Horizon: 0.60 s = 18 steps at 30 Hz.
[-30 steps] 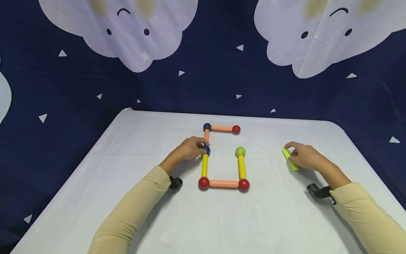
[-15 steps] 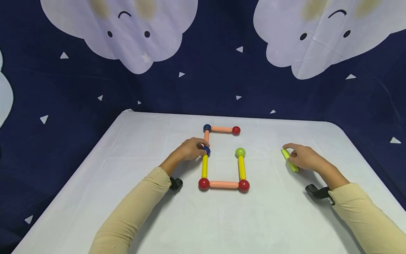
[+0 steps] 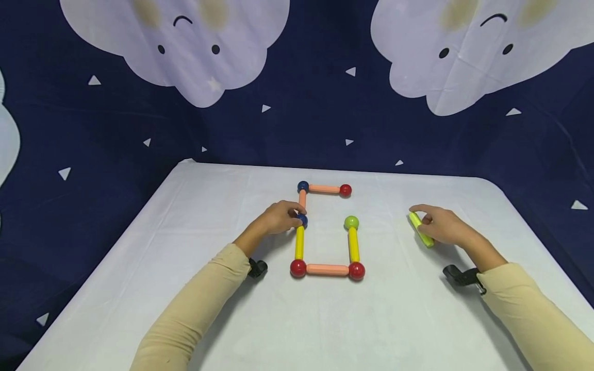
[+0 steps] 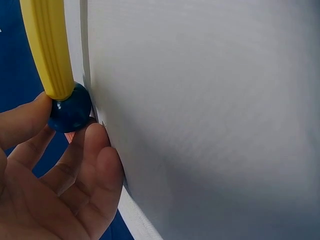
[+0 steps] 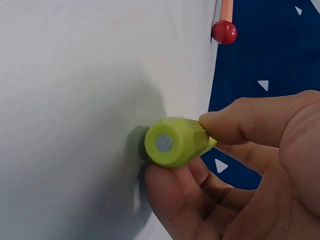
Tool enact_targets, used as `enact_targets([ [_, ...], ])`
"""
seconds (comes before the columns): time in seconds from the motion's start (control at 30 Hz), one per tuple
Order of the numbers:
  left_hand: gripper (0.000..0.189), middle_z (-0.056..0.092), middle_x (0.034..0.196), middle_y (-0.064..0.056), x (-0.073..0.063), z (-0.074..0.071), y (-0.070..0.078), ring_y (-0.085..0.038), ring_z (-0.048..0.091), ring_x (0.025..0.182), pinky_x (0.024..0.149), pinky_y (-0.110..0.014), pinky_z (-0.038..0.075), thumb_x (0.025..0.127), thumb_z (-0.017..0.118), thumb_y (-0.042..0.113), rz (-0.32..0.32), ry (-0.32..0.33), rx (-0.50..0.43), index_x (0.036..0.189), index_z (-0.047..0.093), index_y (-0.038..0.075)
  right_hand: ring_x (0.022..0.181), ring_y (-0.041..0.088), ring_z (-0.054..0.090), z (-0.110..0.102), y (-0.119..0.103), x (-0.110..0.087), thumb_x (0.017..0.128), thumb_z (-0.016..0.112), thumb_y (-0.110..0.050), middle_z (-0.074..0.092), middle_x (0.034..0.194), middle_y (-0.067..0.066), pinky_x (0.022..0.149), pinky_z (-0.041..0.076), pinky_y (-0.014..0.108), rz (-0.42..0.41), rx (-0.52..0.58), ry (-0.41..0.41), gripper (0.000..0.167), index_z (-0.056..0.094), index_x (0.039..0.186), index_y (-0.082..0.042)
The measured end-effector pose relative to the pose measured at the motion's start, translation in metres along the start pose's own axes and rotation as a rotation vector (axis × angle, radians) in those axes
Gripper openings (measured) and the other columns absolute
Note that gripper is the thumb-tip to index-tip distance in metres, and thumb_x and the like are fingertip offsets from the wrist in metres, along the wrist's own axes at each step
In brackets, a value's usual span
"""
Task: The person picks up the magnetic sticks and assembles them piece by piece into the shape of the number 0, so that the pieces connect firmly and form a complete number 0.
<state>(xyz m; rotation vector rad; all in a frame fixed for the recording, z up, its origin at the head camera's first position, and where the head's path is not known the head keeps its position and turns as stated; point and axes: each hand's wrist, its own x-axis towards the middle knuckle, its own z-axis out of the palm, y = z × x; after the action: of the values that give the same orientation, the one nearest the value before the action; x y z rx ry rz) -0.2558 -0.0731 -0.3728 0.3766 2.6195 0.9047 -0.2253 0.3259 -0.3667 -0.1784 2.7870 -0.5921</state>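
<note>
My left hand [image 3: 277, 217] pinches a blue magnetic ball [image 4: 72, 112] between thumb and fingers. A yellow magnetic rod [image 4: 47, 45] joins that ball to a red ball [image 3: 298, 268] nearer me. Beyond the pinched ball, an orange rod [image 3: 302, 198] runs to another blue ball [image 3: 303, 186]. Over at the right, my right hand [image 3: 443, 225] holds a yellow-green magnetic rod [image 5: 172, 142], thumb on one side and fingers on the other. A round grey tip shows at the rod's end in the right wrist view.
An orange rod [image 3: 327, 270] links the near red ball to a second red ball [image 3: 356, 271]. From there a yellow rod [image 3: 354, 245] leads to a green ball [image 3: 351, 222]. At the far end, another orange rod [image 3: 324, 189] ends in a red ball [image 3: 345, 190]. White cloth covers the table [image 3: 371, 330].
The right hand has shifted slightly left and away from me, carrying the yellow-green rod. My left hand stays on the blue ball, and the joined pieces look unchanged.
</note>
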Motion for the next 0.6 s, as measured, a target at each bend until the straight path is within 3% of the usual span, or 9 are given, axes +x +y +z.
enact_targets([
  [0.3, 0.032, 0.068, 0.119, -0.012, -0.001, 0.001, -0.002, -0.021, 0.061, 0.096, 0.078, -0.029, 0.048, 0.094, 0.064, 0.018, -0.003, 0.002, 0.0, 0.126, 0.067, 0.018, 0.075, 0.02, 0.058, -0.003, -0.008, 0.007, 0.092, 0.057, -0.008, 0.058, 0.117, 0.033, 0.06, 0.045, 0.03, -0.053, 0.027, 0.031, 0.056, 0.041, 0.145, -0.001],
  [0.6, 0.033, 0.068, 0.12, -0.012, -0.002, -0.001, 0.001, -0.02, 0.06, 0.094, 0.074, -0.026, 0.047, 0.094, 0.064, 0.018, -0.016, 0.006, 0.005, 0.127, 0.066, 0.018, 0.091, 0.028, 0.064, -0.011, -0.016, 0.025, 0.094, 0.056, -0.009, 0.053, 0.125, 0.037, 0.067, 0.056, 0.033, -0.045, 0.169, 0.05, 0.059, 0.036, 0.149, -0.002],
])
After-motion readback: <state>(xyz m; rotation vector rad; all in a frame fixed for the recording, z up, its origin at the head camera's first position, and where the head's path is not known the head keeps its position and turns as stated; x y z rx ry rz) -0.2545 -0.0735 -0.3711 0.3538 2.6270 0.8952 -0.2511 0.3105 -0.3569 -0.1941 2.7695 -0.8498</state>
